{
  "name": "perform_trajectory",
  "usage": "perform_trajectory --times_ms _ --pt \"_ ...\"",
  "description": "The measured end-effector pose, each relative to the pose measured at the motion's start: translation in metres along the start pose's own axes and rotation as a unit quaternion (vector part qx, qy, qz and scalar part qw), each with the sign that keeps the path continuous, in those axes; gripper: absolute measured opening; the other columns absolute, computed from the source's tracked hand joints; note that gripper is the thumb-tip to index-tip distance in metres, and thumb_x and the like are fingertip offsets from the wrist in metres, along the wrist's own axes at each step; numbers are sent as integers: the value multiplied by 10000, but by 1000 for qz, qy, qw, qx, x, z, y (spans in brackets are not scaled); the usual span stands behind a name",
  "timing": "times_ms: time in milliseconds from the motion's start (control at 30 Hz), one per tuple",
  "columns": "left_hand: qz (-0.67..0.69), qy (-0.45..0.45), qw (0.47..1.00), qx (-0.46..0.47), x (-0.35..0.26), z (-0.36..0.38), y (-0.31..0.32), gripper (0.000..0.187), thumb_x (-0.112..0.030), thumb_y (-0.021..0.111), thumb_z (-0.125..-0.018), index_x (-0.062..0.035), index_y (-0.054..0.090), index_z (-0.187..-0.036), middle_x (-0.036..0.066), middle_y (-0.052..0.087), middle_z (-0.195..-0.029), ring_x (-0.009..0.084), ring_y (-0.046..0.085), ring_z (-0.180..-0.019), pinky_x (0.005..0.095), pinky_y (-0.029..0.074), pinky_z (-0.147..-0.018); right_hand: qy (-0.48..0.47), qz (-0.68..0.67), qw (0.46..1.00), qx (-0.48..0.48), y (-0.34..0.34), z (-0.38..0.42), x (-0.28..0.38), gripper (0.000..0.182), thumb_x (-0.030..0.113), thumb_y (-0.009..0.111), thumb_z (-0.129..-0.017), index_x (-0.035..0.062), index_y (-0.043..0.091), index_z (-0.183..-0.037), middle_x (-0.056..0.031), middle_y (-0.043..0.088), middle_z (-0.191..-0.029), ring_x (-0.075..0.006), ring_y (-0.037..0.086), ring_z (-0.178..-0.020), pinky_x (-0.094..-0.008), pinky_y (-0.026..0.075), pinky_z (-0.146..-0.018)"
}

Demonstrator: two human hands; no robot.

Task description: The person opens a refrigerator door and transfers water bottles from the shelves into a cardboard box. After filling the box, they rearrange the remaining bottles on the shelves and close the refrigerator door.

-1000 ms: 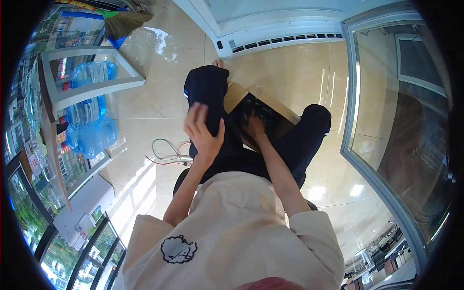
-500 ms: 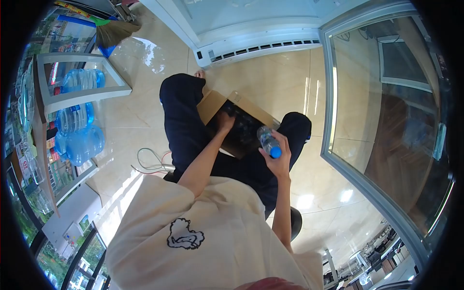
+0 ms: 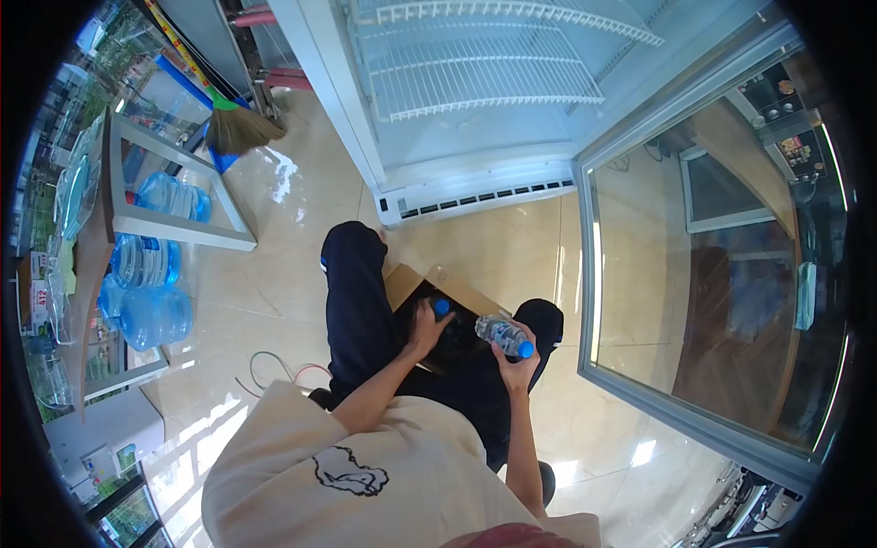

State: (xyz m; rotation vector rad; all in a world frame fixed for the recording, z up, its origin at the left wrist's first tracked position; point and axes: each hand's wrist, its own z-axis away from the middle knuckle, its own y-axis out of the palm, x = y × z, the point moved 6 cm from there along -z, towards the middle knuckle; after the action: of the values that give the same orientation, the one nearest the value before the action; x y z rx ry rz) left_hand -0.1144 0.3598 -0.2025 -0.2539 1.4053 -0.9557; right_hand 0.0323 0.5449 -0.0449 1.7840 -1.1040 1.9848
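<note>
My right hand [image 3: 517,363] is wrapped round a clear plastic water bottle [image 3: 498,332] with a blue cap, tilted above the right side of a cardboard box. Inside the opening of that cardboard box [image 3: 466,290], between my knees, my left hand [image 3: 429,329] grips a second bottle [image 3: 441,307], of which mostly the blue cap shows. The box's flaps stand open, and its dark interior hides what else lies in it.
Ahead stands an open fridge [image 3: 475,173] with white wire shelves [image 3: 484,78]. Its glass door [image 3: 676,292] swings out on my right. Large blue water jugs [image 3: 151,306] sit under a table at left, near a broom [image 3: 242,128]. A thin cable [image 3: 265,365] lies on the floor.
My view has tilted up, bringing the fridge shelves into sight. My left hand, earlier deep in the box, now has a blue-capped bottle. The right hand still holds its bottle, now tilted more sideways.
</note>
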Motion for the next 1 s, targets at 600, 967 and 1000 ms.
perform_trajectory --times_ms 600,967,1000 --pt "77 340 916 -200 -290 -179 -316 659 -237 807 -873 45 504 -1387 273 602 -1289 455 547 -1214 508 468 -1033 -170 -158 972 -44 99 -277 237 677 130 923 -764 62 460 -1253 -127 625 -1229 -211 610 -1127 -335 544 -866" --pt "118 189 957 -185 -283 -333 -317 711 -327 767 -908 126 452 -1356 335 566 -1320 509 542 -1244 529 463 -1037 -172 -27 985 -18 163 -401 253 694 180 919 -736 3 504 -1263 -182 726 -1100 -281 716 -1037 -372 554 -882" --pt "121 179 957 -192 -279 -340 -320 703 -338 763 -913 126 459 -1344 335 569 -1316 509 549 -1235 529 466 -1031 -149 -22 989 -4 168 -404 252 683 173 910 -743 -1 510 -1269 -187 728 -1109 -284 718 -1036 -371 554 -886"
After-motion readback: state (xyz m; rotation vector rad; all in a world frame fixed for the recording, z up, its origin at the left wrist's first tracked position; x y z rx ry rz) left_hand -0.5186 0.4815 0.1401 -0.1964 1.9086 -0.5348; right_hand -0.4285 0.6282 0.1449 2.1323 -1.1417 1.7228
